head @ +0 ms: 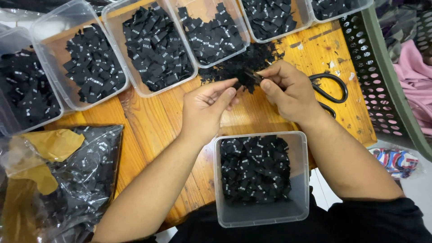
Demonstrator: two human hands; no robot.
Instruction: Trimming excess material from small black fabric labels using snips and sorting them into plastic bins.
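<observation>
Both hands pinch one small black woven fabric label point(246, 77) above the wooden table point(148, 121): left hand point(208, 108) at nine o'clock, right hand point(288, 87) at three (loose label pile point(252, 60) at twelve). A slipped pinch could likely drop it into that pile.

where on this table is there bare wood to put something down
Bare wood shows on the table, between the clear tubs, the plastic bag and the left hand. It is crowded near the right hand, with the loose labels and scissors.
</observation>
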